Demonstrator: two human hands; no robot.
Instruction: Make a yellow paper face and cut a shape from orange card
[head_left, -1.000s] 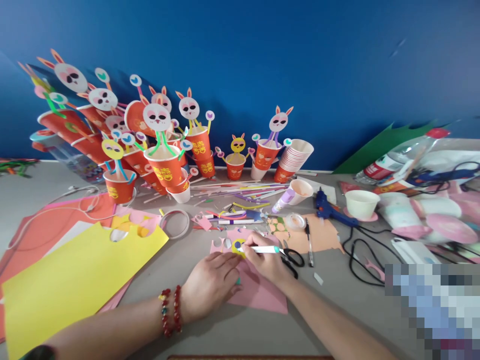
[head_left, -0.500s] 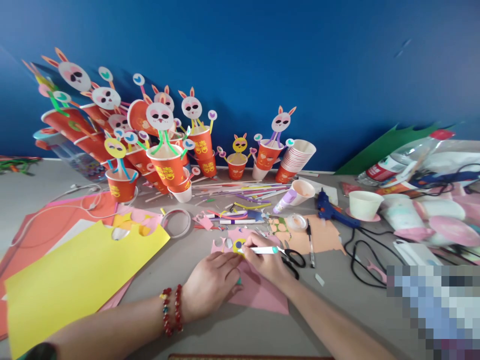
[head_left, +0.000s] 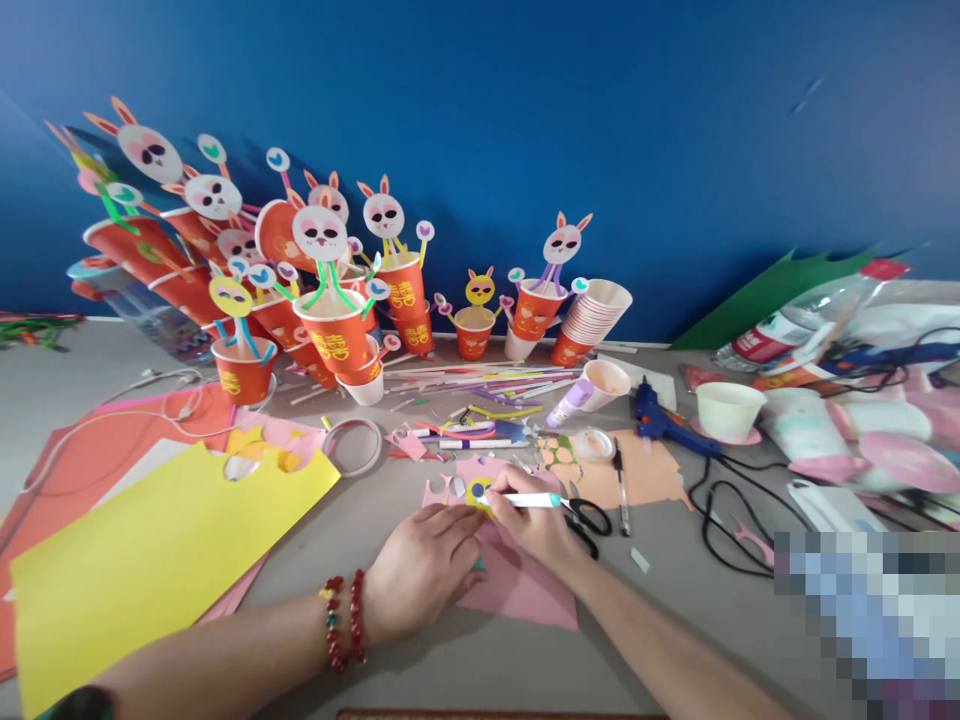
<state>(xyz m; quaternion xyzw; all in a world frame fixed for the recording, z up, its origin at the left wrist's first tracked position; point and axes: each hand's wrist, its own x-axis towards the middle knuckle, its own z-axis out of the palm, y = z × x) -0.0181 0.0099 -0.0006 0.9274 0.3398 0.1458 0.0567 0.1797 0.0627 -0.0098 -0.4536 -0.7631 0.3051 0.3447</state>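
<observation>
My right hand [head_left: 532, 530] is closed around a white marker with a teal end [head_left: 529, 500], its tip on a small yellow paper disc [head_left: 478, 491] that carries a dark blue shape. My left hand [head_left: 427, 560] lies on the sheet, fingers curled together and fingertips pinning the disc's lower edge. A bit of teal [head_left: 478, 563], perhaps the marker's cap, peeks out by the left fingers. Pink paper [head_left: 525, 590] with cut-out holes lies under both hands. Black-handled scissors [head_left: 589, 517] rest just right of my right hand, partly hidden by it.
Red cups with paper rabbit faces [head_left: 330, 335] crowd the back left. Large yellow paper [head_left: 172, 560] covers the left side. At right lie a blue glue gun [head_left: 671, 425] with black cable, a pen [head_left: 622, 490] and a white cup [head_left: 730, 410]. A tape roll [head_left: 354, 447] sits mid-table.
</observation>
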